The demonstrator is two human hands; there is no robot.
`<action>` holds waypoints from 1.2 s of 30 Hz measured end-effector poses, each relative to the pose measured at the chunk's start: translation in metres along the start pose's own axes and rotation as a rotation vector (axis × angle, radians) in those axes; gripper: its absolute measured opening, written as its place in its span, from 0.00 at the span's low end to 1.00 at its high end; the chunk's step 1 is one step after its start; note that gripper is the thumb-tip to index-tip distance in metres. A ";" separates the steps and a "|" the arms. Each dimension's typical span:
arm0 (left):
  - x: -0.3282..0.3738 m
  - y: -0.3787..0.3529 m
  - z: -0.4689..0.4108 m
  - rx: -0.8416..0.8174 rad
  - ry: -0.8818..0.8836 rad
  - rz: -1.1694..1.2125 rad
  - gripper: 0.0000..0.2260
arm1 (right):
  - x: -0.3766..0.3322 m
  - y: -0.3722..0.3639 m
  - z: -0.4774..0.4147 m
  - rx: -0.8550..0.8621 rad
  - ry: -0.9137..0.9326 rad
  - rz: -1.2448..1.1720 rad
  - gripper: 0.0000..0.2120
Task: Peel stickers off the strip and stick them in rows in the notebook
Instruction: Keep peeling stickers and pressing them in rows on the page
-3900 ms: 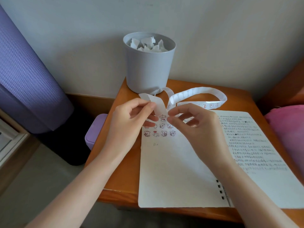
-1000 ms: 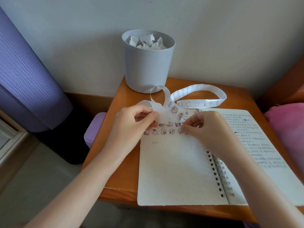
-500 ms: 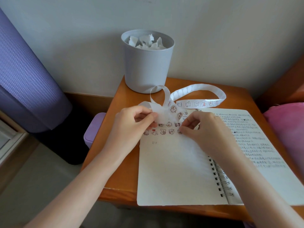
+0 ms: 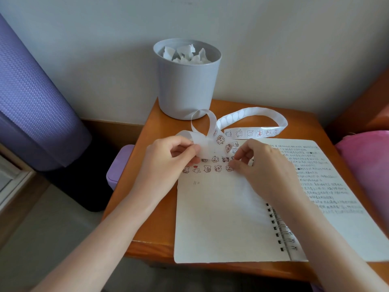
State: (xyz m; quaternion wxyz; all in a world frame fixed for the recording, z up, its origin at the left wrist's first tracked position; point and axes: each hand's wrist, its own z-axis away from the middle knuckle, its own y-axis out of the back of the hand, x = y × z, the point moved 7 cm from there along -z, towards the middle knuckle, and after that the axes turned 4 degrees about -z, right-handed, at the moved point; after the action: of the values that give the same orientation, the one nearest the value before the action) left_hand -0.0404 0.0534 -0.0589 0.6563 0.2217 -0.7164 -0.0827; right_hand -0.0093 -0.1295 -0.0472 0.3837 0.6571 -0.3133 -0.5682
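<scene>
Left hand (image 4: 170,159) pinches peeled, bare end of strip (image 4: 250,133) between thumb and forefinger, raised just above notebook (image 4: 221,218) top edge. Judged purpose: backing held taut, next stickers within reach. Rest of strip loops toward table (image 4: 153,218) far edge, near bin (image 4: 185,87) at far left corner. Notebook lies open along table near edge, blank page on left, sticker rows (image 4: 207,168) across its top. Right hand (image 4: 259,167) curled, fingertips down at right end of lower row, likely seating sticker; whether anything is pinched, cannot tell.
</scene>
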 end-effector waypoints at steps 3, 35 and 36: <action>0.001 0.001 0.000 0.017 0.002 0.049 0.04 | 0.001 0.000 0.000 0.015 0.021 -0.022 0.03; 0.020 -0.004 0.003 -0.053 -0.135 0.140 0.05 | -0.034 0.012 0.009 0.080 0.267 -0.709 0.06; 0.020 -0.004 0.003 -0.053 -0.129 0.147 0.05 | -0.035 0.012 0.010 0.084 0.275 -0.687 0.05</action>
State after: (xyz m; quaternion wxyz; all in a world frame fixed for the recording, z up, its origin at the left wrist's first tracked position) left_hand -0.0431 0.0409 -0.0427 0.6186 0.1453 -0.7692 -0.0674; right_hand -0.0243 -0.1079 -0.0197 0.1818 0.8094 -0.0431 -0.5567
